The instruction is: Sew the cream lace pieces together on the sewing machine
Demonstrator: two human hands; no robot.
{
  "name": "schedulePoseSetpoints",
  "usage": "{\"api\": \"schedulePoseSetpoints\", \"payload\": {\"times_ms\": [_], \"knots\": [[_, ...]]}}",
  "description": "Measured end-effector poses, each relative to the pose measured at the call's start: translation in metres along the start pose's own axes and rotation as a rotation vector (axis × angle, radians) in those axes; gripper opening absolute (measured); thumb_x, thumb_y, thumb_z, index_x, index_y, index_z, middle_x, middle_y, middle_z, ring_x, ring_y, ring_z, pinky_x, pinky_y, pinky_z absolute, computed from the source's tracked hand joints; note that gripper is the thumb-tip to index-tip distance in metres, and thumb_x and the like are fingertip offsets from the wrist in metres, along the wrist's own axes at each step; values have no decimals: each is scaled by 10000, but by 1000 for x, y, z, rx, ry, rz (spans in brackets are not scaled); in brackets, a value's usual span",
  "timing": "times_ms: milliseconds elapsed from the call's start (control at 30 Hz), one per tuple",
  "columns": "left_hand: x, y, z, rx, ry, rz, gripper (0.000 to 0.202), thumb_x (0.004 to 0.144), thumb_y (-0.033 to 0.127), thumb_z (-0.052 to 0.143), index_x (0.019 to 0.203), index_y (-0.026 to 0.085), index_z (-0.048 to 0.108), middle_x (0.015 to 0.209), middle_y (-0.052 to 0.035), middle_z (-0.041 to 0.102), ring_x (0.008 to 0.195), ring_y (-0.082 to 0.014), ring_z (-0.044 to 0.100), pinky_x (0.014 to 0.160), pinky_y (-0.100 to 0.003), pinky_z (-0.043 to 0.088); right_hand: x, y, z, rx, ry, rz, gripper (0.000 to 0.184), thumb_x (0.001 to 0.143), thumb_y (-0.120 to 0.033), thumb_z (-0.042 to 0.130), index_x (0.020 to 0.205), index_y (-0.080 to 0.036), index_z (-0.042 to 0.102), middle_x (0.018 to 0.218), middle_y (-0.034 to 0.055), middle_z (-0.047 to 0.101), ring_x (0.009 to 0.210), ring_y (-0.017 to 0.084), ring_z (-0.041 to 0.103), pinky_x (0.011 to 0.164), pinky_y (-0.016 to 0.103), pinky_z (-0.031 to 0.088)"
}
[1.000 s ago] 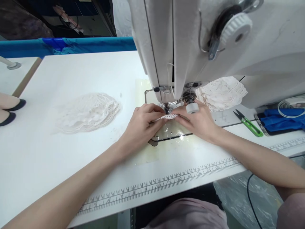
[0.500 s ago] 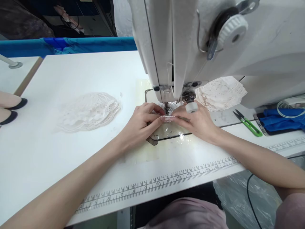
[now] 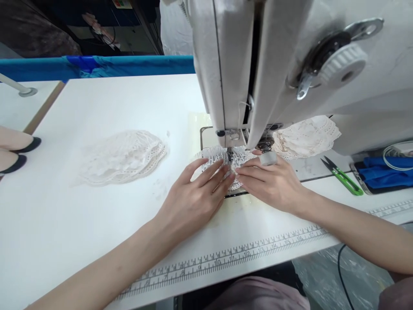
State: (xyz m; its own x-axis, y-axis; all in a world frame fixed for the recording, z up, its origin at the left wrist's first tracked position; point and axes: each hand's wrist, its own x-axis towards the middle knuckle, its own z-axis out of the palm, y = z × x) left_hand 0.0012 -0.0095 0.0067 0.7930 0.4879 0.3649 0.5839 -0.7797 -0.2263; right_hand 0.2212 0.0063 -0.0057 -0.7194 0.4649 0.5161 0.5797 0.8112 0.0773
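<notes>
A white sewing machine (image 3: 274, 64) fills the upper right. Under its needle lies a small white lace piece (image 3: 215, 156), spread flat on the metal plate. My left hand (image 3: 196, 193) rests flat on the lace's near left part, fingers stretched out. My right hand (image 3: 271, 183) lies flat beside it on the right, fingertips pressing the lace just in front of the needle. Both hands nearly touch at the fingertips.
A stack of lace pieces (image 3: 124, 157) lies on the white table (image 3: 97, 107) to the left. More lace (image 3: 308, 135) sits behind the machine's arm. Green thread snips (image 3: 343, 176) and a blue cloth (image 3: 385, 172) lie at right. A printed ruler (image 3: 241, 254) runs along the front edge.
Both hands have let go of the pinched, folded lace and now lie flat on it. The lace is spread out under the needle. The view has shifted slightly.
</notes>
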Motion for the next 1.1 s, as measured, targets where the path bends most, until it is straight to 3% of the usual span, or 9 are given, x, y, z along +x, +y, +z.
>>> {"api": "schedulePoseSetpoints", "payload": {"times_ms": [133,300,567,800,1100], "knots": [[1,-2,1,-10,-14,-3,308,910,140,491,1201,163,588,1192,-84,668,1158,-245,603,987,-474,449,0,1,0,-19,-53,-1,192,902,-109,534,897,-211,697,1040,-28,725,884,148,641,1042,389,444],[4,-6,2,-51,-41,-46,297,935,159,457,1195,216,587,1190,-71,668,1160,-234,604,990,-509,451,1,3,3,-73,-3,1,179,904,-123,539,880,-203,697,983,-31,737,866,145,638,1006,351,471],[7,-18,8,-146,-61,-95,318,943,160,435,1235,178,559,1230,-123,635,1170,-274,594,1039,-568,359,9,8,5,-153,-22,15,163,899,-114,554,894,-166,708,930,6,749,890,160,641,1025,371,408],[3,-2,3,2,58,-39,274,912,152,510,1170,117,595,1128,-121,692,1059,-246,660,963,-517,439,3,4,1,-92,-25,26,251,963,-273,490,1017,-143,698,988,22,743,904,167,639,1017,382,415],[3,2,0,-156,-11,-147,270,932,185,457,1152,189,612,1161,-84,675,1083,-242,649,1034,-549,449,2,4,2,-63,-22,38,247,959,-266,495,1015,-136,697,993,14,742,926,170,647,1022,385,426]]}}
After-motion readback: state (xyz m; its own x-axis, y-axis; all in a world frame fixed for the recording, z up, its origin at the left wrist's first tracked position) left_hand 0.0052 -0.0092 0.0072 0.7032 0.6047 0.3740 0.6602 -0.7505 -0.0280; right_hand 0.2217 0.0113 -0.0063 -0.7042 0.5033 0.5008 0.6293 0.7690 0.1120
